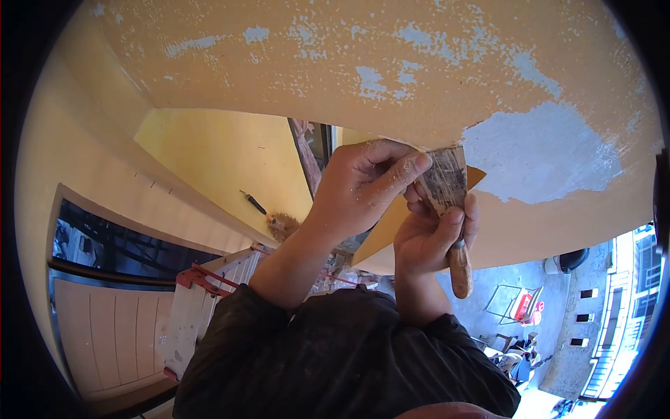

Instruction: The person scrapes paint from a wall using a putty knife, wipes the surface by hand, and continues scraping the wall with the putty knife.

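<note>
Dark shirt (349, 349) cloth sits nearest, below the scraper (448, 181), which 2 hands hold upright by the peeling painted surface (279, 84). The right hand (427, 241) pinches the lower blade, thumb in front, so the wooden handle (460, 272) juts out below, probably for close control. The left hand (366, 185) pinches the blade's upper-left corner, seemingly to steady it. Right of the scraper shows a bare patch (548, 153); lower left, a ladder (222, 283).

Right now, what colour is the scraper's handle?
The handle is brown; it shows best in the head view.
</note>
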The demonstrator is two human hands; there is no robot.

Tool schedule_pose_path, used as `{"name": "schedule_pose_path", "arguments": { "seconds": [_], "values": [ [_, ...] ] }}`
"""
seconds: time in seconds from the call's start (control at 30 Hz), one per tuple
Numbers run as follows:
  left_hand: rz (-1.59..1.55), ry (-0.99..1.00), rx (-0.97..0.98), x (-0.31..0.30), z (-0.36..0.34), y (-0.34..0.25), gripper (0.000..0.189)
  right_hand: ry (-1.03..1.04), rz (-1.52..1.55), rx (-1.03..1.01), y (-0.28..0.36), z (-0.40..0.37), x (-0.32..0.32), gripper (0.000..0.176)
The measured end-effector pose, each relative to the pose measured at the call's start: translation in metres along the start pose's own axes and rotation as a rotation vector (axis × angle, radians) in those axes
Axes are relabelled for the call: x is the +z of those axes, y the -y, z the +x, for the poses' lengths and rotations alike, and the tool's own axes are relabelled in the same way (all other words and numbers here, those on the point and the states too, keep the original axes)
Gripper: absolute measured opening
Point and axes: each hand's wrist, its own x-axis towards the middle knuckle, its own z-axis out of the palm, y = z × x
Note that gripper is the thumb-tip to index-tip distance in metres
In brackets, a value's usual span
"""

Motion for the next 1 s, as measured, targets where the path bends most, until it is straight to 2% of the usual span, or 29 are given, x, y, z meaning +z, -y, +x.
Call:
{"name": "schedule_pose_path", "arguments": {
  "seconds": [0.07,0.2,0.27,0.4,0.47,0.6,0.67,0.9,1.0],
  "values": [
    [-0.007,-0.070,0.061,0.004,0.000,0.000,0.022,0.011,-0.012,-0.031,-0.004,0.004,0.000,0.030],
    [-0.028,-0.019,0.064,0.001,0.001,-0.002,0.022,-0.069,-0.067,0.000,0.001,0.002,0.007,0.030],
    [-0.039,-0.025,-0.009,0.002,0.000,-0.001,0.023,-0.058,-0.029,0.020,0.003,0.001,0.004,0.030],
    [0.012,-0.056,0.027,0.005,0.000,-0.007,0.023,-0.082,-0.047,-0.007,0.001,0.003,0.009,0.030],
    [-0.016,-0.047,-0.027,0.005,0.001,-0.007,0.024,-0.113,-0.053,0.037,0.005,0.000,0.006,0.030],
    [0.003,-0.051,0.047,0.006,0.002,-0.003,0.025,-0.051,-0.068,-0.034,0.000,0.007,0.002,0.029],
    [-0.033,-0.065,0.019,0.007,0.002,-0.002,0.025,-0.160,-0.100,0.027,0.003,0.005,0.009,0.028],
    [-0.115,-0.113,0.015,0.008,0.003,0.008,0.027,-0.114,-0.008,0.055,0.009,0.013,0.008,0.026],
    [-0.155,-0.132,0.005,0.010,0.002,0.006,0.027,-0.160,-0.052,0.112,0.012,0.013,0.011,0.026]
  ]
}}
